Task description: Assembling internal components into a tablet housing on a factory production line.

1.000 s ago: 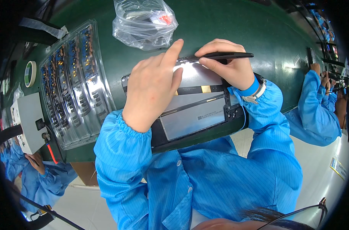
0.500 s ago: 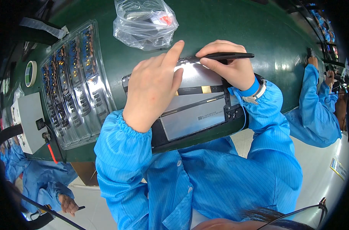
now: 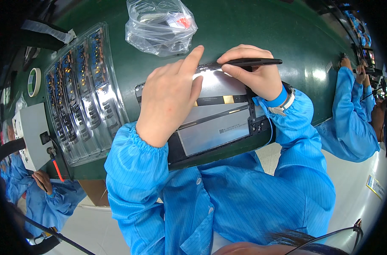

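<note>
An opened tablet-like device [image 3: 214,132] lies in front of me, with silver panels and a black frame. My left hand [image 3: 170,95] rests over its left part, the index finger stretched out and the thumb apart. Whatever lies under that palm is hidden. Between the thumb and fingers of my right hand [image 3: 261,78] is a slim black tool, seemingly tweezers [image 3: 267,62], held nearly level. Its thin end points left to the device's far edge, close to my left index finger and thumb. A blue strap and a watch circle my right wrist.
Clear plastic trays [image 3: 85,97] of small circuit parts stand at left, beside a grey box [image 3: 34,136] with cables and a tape roll [image 3: 34,82]. A clear plastic bag [image 3: 161,29] sits beyond my hands. Co-workers in blue sleeves [image 3: 346,114] are on both sides.
My hands, the black tweezers and the device show no visible movement. At lower left, a co-worker's hand has moved up; the co-worker's hands at right have shifted slightly.
</note>
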`<state>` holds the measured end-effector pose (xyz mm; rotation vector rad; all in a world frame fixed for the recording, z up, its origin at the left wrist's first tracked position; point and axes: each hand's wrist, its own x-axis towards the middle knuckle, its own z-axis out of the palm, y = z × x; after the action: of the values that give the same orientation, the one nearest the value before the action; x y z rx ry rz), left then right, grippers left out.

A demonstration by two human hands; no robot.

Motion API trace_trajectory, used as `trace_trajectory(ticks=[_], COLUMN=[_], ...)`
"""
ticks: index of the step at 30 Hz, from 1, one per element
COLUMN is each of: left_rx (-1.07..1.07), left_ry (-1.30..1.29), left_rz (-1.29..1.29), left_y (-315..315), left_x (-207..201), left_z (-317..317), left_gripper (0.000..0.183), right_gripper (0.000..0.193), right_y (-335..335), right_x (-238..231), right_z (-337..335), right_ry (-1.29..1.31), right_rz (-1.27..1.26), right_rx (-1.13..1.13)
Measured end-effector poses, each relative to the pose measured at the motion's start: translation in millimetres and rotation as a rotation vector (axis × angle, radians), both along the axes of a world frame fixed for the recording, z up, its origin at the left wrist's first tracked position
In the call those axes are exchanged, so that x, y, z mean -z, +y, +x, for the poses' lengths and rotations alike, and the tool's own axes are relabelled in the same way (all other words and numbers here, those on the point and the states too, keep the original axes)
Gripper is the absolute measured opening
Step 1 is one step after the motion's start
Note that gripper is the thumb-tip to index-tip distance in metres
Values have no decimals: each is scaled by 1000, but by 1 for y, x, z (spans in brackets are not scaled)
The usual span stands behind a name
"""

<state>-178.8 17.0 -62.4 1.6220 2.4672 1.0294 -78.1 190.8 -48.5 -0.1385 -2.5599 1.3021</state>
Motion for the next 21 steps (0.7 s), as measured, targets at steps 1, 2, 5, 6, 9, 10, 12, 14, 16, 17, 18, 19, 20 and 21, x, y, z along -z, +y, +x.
trace_trajectory(ticks=[1,2,5,6,9,10,12,14,16,17,18,19,20,21], left_rx=[-2,1,11,-57,-189,-248,-234,-292,-379,-463,-466,-433,-400,-387], left_ry=[3,3,-68,146,414,472,203,35,3,-36,-25,-91,-159,-256], left_rz=[3,5,-78,-94,-163,-231,-93,-104,-129,-155,-155,-153,-150,-109], left_y=[0,-1,-4,-7,-19,-29,-49,-82,-105,-114,-121,-127,-132,-135], left_x=[0,-1,-8,-11,-40,-52,-52,-58,-45,-36,-29,-23,-16,-10], left_z=[1,1,3,3,17,27,47,68,78,82,86,89,93,100], left_gripper=[46,46,50,49,46,44,38,36,38,41,41,45,49,55], right_gripper=[14,14,14,13,11,10,14,14,16,18,18,21,24,28], right_y=[0,-1,-4,-6,0,2,14,12,18,20,20,20,17,9], right_x=[0,-1,-4,-6,-2,-3,-13,-27,-28,-24,-18,-9,-2,0], right_z=[1,2,3,1,12,19,44,70,90,100,108,115,121,125], right_ry=[-3,-3,-6,-4,145,296,412,256,89,-87,-77,-130,-185,-207], right_rz=[-2,0,-33,-86,-246,-365,-262,-126,-16,94,90,138,186,171], right_rx=[1,4,11,9,-12,-33,-68,134,258,384,382,377,371,369])
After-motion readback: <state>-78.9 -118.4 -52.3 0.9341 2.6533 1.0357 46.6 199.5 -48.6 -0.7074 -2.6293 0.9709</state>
